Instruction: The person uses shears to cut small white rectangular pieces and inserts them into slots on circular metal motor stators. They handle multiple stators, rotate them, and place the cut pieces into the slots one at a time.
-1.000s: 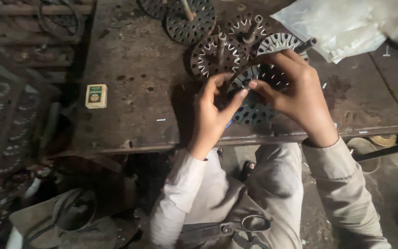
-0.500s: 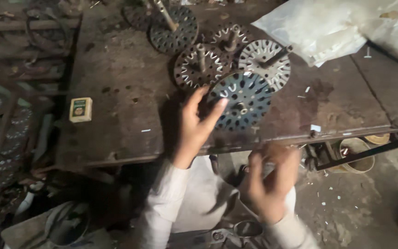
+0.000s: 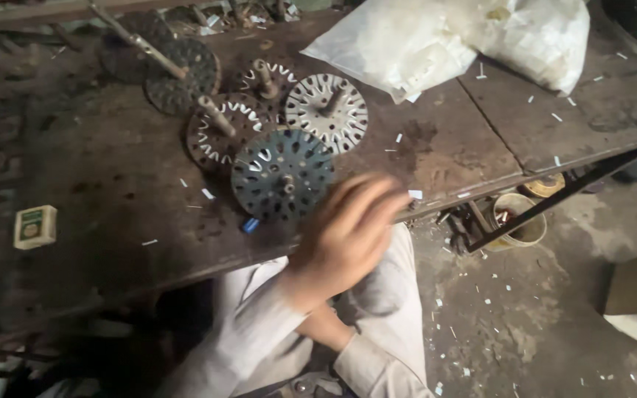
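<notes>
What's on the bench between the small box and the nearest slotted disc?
Head view: mostly bare bench between box and disc, only small white scraps.

On the table [image 3: 112, 199], the nearest slotted disc [image 3: 282, 175] lies at the near edge, with the left hand [image 3: 348, 236] just at its 5 o'clock. Three more discs [image 3: 326, 110] cluster touching it from 10 to 1 o'clock, and two others lie farther toward 10 o'clock. A small box [image 3: 35, 226] sits well apart at 9 o'clock, a plastic bag [image 3: 451, 40] at 2 o'clock, and a bucket [image 3: 519, 219] stands on the floor [image 3: 540, 324] at 4 o'clock.
</notes>
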